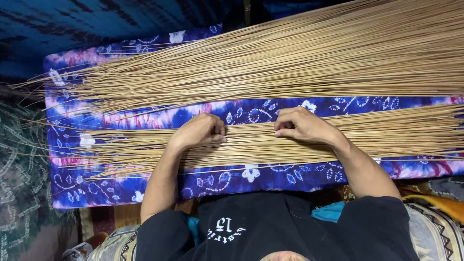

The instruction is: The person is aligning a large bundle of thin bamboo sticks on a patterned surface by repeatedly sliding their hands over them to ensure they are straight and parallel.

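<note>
Nearest, both hands rest on the smaller bundle of sticks (251, 145) at 6 o'clock: left hand (199, 131) and right hand (302, 124), fingers curled, pinching a few strands. Judging by sizes, most remains: the larger pile (290, 63) lies untouched at 12 o'clock on the blue patterned cloth (145, 193). No containers visible.

Views: one, head-worn.
Facing: steeply downward; wearer's black shirt (270, 232) at lower centre of frame.
Distance: close, forearms fill lower middle.
Coverage: blue patterned cloth (145, 186) spans frame.
Shared area: none, single view.
</note>
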